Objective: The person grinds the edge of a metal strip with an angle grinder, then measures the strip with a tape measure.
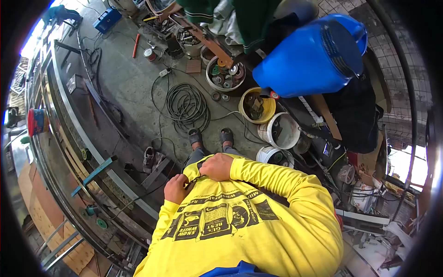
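My left hand [175, 188] is closed at the lower front of the yellow long-sleeved shirt [258, 240], its fingers bunching the cloth. Just right of it, my right hand [217, 166] is curled into a fist on the same shirt near its hem. Between the two hands shows a thin dark strip [194, 179], too small to name. The undersides of both hands are hidden. Beyond them are my feet in dark sandals [195, 137] on the concrete floor.
A coiled cable [187, 106] lies ahead of my feet. Buckets, one with grinding discs [226, 76], one yellow [257, 105], and white ones [279, 130], stand to the right near a blue drum [300, 60]. Long metal bars [78, 117] run along the left; a red marker-like stick [136, 45] lies farther off.
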Tool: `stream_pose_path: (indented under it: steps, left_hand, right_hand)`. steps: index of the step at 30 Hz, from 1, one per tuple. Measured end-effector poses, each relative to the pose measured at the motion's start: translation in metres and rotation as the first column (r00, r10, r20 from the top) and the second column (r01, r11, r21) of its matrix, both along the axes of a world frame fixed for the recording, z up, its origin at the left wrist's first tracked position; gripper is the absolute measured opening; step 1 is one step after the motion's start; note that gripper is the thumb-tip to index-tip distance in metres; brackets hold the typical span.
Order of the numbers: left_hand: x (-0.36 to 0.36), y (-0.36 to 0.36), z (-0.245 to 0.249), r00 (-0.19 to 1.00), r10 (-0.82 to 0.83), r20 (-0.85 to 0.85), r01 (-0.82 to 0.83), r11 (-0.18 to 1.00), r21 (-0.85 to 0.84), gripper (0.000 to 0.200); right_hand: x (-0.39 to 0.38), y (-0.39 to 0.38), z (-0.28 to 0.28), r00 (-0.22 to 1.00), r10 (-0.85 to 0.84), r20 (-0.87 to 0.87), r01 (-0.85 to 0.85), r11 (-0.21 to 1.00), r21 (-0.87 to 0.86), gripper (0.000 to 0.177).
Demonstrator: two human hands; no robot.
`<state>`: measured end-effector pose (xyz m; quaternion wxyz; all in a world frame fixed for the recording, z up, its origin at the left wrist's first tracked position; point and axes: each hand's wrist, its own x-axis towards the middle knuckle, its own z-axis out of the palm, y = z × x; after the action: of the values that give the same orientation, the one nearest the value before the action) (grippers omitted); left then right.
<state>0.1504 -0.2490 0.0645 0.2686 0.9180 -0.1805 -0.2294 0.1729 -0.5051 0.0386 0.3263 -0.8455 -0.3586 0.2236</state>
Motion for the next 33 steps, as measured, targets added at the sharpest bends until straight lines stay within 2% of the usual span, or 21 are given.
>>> stream_pose_path:
  steps: [3, 5, 8, 11, 15, 17, 18, 19, 21, 22, 24, 25, 27, 28, 31, 33]
  left_hand:
    - [0.047, 0.010, 0.013, 0.964, -0.090, -0.249, 0.067, 0.993, -0.097, 0.028]
    - [0.068, 0.021, 0.009, 0.945, -0.183, -0.271, 0.136, 0.973, -0.184, 0.028]
    - [0.093, 0.038, -0.001, 0.897, -0.301, -0.323, 0.203, 0.931, -0.305, 0.028]
    - [0.113, 0.047, -0.009, 0.855, -0.333, -0.398, 0.144, 0.889, -0.435, 0.030]
    - [0.136, 0.044, -0.015, 0.844, -0.341, -0.414, 0.172, 0.903, -0.393, 0.036]
    - [0.144, 0.043, -0.018, 0.859, -0.224, -0.460, 0.074, 0.944, -0.322, 0.037]
    - [0.147, 0.040, -0.020, 0.859, -0.174, -0.481, 0.034, 0.958, -0.286, 0.037]
    - [0.149, 0.036, -0.023, 0.855, -0.130, -0.502, 0.000, 0.968, -0.251, 0.038]
    - [0.159, 0.035, -0.043, 0.895, -0.178, -0.410, 0.097, 0.973, -0.211, 0.037]
    - [0.166, 0.033, -0.047, 0.897, -0.213, -0.387, 0.144, 0.969, -0.200, 0.038]
    - [0.181, 0.019, -0.046, 0.902, -0.288, -0.322, 0.246, 0.955, -0.165, 0.041]
    - [0.187, 0.017, -0.058, 0.892, -0.337, -0.302, 0.311, 0.941, -0.131, 0.041]
    - [0.198, 0.011, -0.071, 0.886, -0.394, -0.246, 0.385, 0.919, -0.085, 0.039]
    - [0.206, 0.007, -0.075, 0.883, -0.398, -0.250, 0.390, 0.917, -0.084, 0.039]
    - [0.221, -0.012, -0.083, 0.860, -0.454, -0.234, 0.447, 0.890, -0.085, 0.040]
    - [0.229, -0.015, -0.113, 0.835, -0.514, -0.199, 0.509, 0.857, -0.076, 0.040]
  right_hand:
    - [0.013, 0.006, 0.004, 0.989, -0.102, -0.105, 0.106, 0.994, 0.034, 0.014]
    - [0.014, 0.012, -0.005, 0.974, -0.172, -0.147, 0.182, 0.982, 0.057, 0.016]
    - [0.021, 0.018, 0.013, 0.933, -0.260, -0.248, 0.275, 0.961, 0.029, 0.023]
    - [0.023, 0.025, 0.013, 0.873, -0.375, -0.311, 0.415, 0.907, 0.071, 0.031]
    - [0.027, 0.032, 0.017, 0.784, -0.501, -0.366, 0.561, 0.824, 0.076, 0.041]
    - [0.027, 0.034, 0.015, 0.714, -0.571, -0.406, 0.637, 0.770, 0.039, 0.042]
    - [0.024, 0.035, 0.009, 0.672, -0.619, -0.406, 0.709, 0.697, 0.110, 0.045]
    - [0.021, 0.035, 0.003, 0.631, -0.673, -0.386, 0.754, 0.650, 0.099, 0.044]
    - [0.009, 0.031, -0.009, 0.522, -0.780, -0.345, 0.843, 0.534, 0.068, 0.042]
    - [0.001, 0.027, -0.013, 0.465, -0.833, -0.300, 0.873, 0.487, 0.001, 0.038]
    - [-0.027, 0.018, -0.035, 0.268, -0.918, -0.292, 0.934, 0.322, -0.153, 0.038]
    - [-0.042, 0.015, -0.047, 0.176, -0.944, -0.280, 0.944, 0.243, -0.222, 0.038]
    - [-0.078, 0.009, -0.063, 0.072, -0.977, -0.202, 0.936, 0.136, -0.324, 0.032]
    - [-0.096, 0.009, -0.067, -0.029, -0.979, -0.200, 0.948, 0.036, -0.316, 0.031]
    - [-0.145, 0.014, -0.068, -0.254, -0.958, -0.135, 0.898, -0.182, -0.400, 0.036]
    - [-0.177, 0.024, -0.069, -0.338, -0.940, -0.040, 0.844, -0.284, -0.456, 0.039]
